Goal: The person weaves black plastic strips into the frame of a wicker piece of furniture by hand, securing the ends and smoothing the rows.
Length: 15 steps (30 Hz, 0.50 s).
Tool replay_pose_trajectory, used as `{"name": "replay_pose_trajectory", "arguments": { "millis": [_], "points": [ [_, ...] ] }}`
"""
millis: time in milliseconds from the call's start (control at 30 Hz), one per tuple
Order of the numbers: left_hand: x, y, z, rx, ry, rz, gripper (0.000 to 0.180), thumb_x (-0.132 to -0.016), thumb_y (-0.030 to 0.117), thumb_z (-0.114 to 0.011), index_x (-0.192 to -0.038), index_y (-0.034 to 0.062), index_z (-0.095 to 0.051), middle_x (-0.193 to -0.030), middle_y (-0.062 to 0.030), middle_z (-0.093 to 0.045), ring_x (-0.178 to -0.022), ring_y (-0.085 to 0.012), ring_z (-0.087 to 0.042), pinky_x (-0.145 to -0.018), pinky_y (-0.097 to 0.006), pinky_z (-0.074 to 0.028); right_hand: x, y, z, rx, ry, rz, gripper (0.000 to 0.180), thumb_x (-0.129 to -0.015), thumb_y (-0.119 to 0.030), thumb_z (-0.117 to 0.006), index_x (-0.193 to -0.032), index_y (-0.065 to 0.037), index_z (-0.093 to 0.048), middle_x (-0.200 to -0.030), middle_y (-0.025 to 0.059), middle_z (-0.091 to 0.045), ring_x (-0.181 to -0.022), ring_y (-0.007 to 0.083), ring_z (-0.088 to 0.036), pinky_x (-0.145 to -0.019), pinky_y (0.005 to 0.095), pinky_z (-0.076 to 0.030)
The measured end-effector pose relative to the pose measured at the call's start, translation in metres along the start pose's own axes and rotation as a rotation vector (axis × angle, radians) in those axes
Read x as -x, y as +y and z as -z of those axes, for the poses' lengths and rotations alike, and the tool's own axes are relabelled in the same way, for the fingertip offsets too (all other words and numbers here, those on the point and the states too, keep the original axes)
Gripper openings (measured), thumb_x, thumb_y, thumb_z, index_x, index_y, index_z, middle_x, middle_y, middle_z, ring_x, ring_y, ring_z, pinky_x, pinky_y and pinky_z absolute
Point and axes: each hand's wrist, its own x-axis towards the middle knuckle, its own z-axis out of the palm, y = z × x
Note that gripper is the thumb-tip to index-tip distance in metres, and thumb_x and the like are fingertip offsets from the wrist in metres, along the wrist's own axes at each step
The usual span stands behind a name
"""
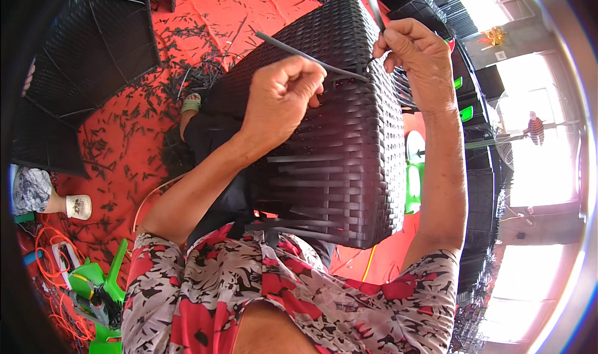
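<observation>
A black woven wicker furniture piece [355, 139] lies across my lap, its weave tight along the edge and with loose parallel strips on the side near me. My left hand [286, 95] is closed above its top face, fingers curled around a flat dark weaving strip [346, 73]. One end of that strip reaches the woven edge; the other sticks out up and to the left. Over the far right corner, my right hand [414, 58] pinches another grey weaving strip [372, 2], which runs upward out of view. Its fingertips are close to the weave.
Cut scraps litter the red floor covering [199, 14]. More black woven panels [106, 36] stand at the left, near another person's shoe [78, 207]. Green plastic chairs [103, 285] and orange cord [53, 239] lie lower left. A fan [506, 133] and stacked wicker pieces line the right.
</observation>
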Motion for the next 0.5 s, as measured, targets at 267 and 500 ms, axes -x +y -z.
{"name": "replay_pose_trajectory", "arguments": {
  "millis": [267, 500],
  "points": [
    [-0.023, -0.008, -0.003, 0.410, 0.151, 0.226, 0.019, -0.088, 0.021, -0.065, -0.095, 0.0036, -0.063, -0.074, -0.0069, -0.064, -0.059, -0.0138, -0.060, -0.052, -0.025, -0.045, -0.003, -0.014, -0.015, 0.666, 0.161, 0.145, 0.018, -0.083, -0.013, -0.068, -0.093, 0.001, -0.068, -0.081, 0.0066, -0.068, -0.072, 0.0100, -0.061, -0.067, 0.0222, -0.048],
    [-0.017, 0.013, 0.011, 0.182, 0.211, -0.145, 0.009, -0.090, 0.008, -0.057, -0.085, 0.0016, -0.060, -0.073, -0.0054, -0.063, -0.058, -0.0119, -0.059, -0.052, -0.027, -0.049, 0.007, 0.005, -0.044, 0.800, -0.142, 0.348, 0.010, -0.082, -0.005, -0.058, -0.084, 0.000, -0.065, -0.080, 0.0159, -0.062, -0.077, 0.0313, -0.061, -0.071, 0.0394, -0.047]
  ]
}}
